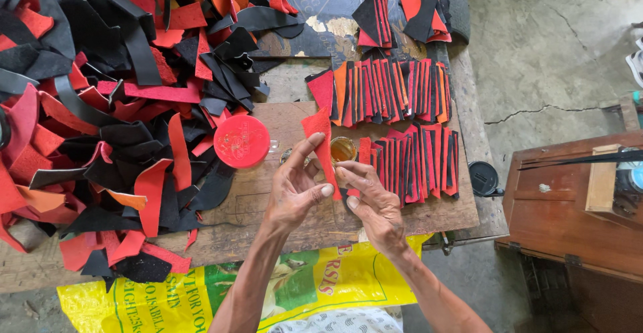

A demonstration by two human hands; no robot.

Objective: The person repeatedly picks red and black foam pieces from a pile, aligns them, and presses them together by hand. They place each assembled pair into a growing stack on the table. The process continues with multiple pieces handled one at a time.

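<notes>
A red cut piece (320,147) is held upright above the surface (268,219), pinched between the left hand (295,189) and right hand (374,202), both closed on it. It is kept just beside the small open jar (343,149) of amber liquid, within easy reach. Similar red-and-black pieces (395,92) are laid overlapping in rows beyond, apart from the loose scrap heap (100,112).

Red leather piece (320,139) between both hands (295,189)

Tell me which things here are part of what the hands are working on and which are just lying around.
In use:
- red leather piece, held by left hand and right hand
- small glue jar
- red lid
- rows of finished pieces

Lying about:
- scrap heap
- yellow sack
- wooden box
</notes>
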